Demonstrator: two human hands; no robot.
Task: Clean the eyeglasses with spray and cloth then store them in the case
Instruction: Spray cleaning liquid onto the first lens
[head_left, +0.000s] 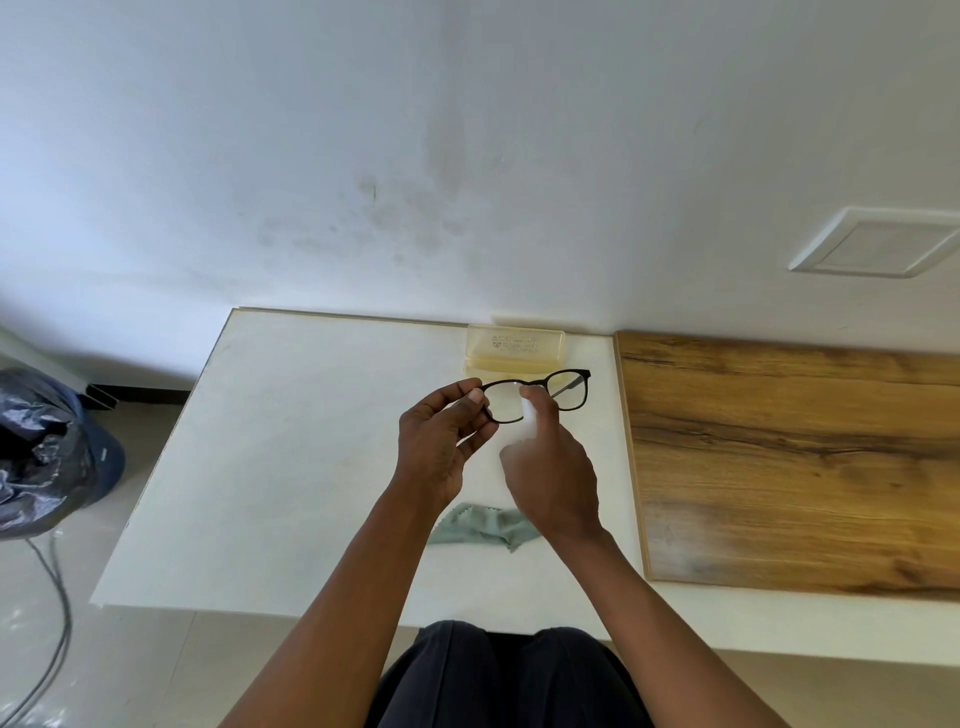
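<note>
The cloth (480, 527) is lying crumpled on the white bench (291, 467) nearest the person, partly hidden under the right wrist and untouched. Above it the right hand (553, 480) is curling round a small white spray bottle (530, 415), its top pointing up and away at the left lens from just beside it. The left hand (441, 441) is pinching the glasses (537, 395) at their left end between thumb and fingers (470, 387), holding them off the bench with the long axis running left to right, so the right lens is reaching out past the bottle, unsupported. Beyond them the yellowish case (514, 348) is lying open against the wall. Judging by this, spraying is underway; the wipe should follow.
</note>
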